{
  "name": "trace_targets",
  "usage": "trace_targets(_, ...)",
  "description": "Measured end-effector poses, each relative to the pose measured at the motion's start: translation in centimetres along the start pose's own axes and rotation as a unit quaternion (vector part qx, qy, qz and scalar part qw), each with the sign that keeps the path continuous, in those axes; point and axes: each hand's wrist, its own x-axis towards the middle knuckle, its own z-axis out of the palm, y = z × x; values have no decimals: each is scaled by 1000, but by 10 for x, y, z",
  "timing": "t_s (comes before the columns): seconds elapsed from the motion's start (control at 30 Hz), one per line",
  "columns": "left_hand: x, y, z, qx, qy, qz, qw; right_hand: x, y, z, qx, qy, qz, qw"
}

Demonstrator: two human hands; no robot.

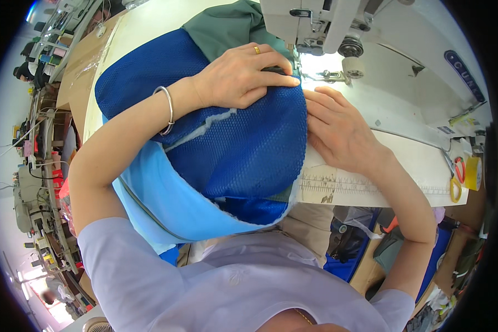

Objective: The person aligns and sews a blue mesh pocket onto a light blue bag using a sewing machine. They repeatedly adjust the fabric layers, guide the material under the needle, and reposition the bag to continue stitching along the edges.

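A layered fabric piece lies across the sewing table, with dark blue mesh point(238, 149) on top, light blue cloth point(171, 193) below it and grey-green cloth point(227, 27) at the far end. My left hand point(240, 77) is on the mesh, its fingers bent and pinching the fabric edge just in front of the needle area. My right hand point(343, 130) lies along the right edge of the mesh, fingers stretched out and flat. Above them stands the white sewing machine point(382, 39), its lamp lighting the presser foot area.
A ruler strip point(365, 187) runs along the table's near edge. At the right corner are scissors point(457, 185) with yellow and red handles and a yellow tape roll point(473, 174). Cardboard point(88, 66) borders the table's left. Other machines point(30, 199) stand farther left.
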Motion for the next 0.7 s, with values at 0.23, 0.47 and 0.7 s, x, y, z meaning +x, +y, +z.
trace_targets(0.23,3,-13,-4,-9,-11,6,1000,2,3,4,-1,11,4,1000)
trace_targets(0.47,3,40,-33,22,-17,-110,993,-3,4,7,-38,32,0,999)
trace_targets(0.7,-39,218,-85,54,-47,-320,945,-9,-5,16,-127,69,13,989)
